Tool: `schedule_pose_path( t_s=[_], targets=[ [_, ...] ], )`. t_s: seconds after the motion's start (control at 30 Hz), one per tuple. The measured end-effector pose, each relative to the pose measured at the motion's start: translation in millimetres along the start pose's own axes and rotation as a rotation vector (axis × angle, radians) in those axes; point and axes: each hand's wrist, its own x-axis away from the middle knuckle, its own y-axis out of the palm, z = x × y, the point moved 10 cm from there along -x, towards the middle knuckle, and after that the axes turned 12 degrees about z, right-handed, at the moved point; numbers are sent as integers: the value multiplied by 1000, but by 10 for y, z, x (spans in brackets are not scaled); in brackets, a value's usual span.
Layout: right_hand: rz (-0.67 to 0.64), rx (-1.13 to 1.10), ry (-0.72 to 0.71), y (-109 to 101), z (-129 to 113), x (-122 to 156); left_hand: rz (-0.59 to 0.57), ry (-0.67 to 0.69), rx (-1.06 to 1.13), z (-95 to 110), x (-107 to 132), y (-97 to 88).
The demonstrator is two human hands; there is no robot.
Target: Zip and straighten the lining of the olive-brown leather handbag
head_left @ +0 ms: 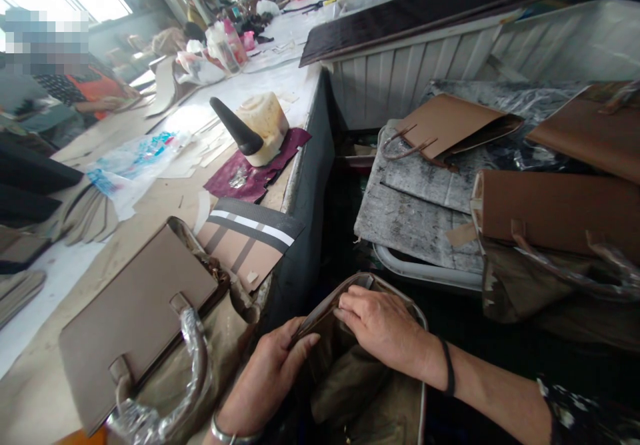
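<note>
A brown handbag (353, 382) with an olive lining stands open in front of me, its mouth facing up. My left hand (265, 375) is closed on the bag's near-left rim, thumb inside and fingers outside. My right hand (383, 325) reaches over the opening, its fingers bent and pressed onto the rim's inner edge further along. Whether a small piece is under those fingertips cannot be seen. To the left, a taupe handbag (145, 318) with plastic-wrapped handles lies on the worktable, its lining pulled out.
A stained glue pot (263, 122) with a black-handled brush (235, 125) sits on a maroon scrap (230, 175) near the table edge. Striped panels (247, 238) lie beside it. Right, brown bags (555, 212) rest on a grey board (415, 198) over a white bin. A co-worker (80, 85) is across the table.
</note>
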Motion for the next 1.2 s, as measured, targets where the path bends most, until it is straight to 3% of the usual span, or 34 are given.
schedule_pose_path(
  t_s=[0.7,1.2],
  targets=[
    [-32,55,-3,71,-86,-92,111,-44,2,-117,35,-68],
    [-26,72,20,93,-68,-132,156,50,-160,-101,31,-76]
  ],
)
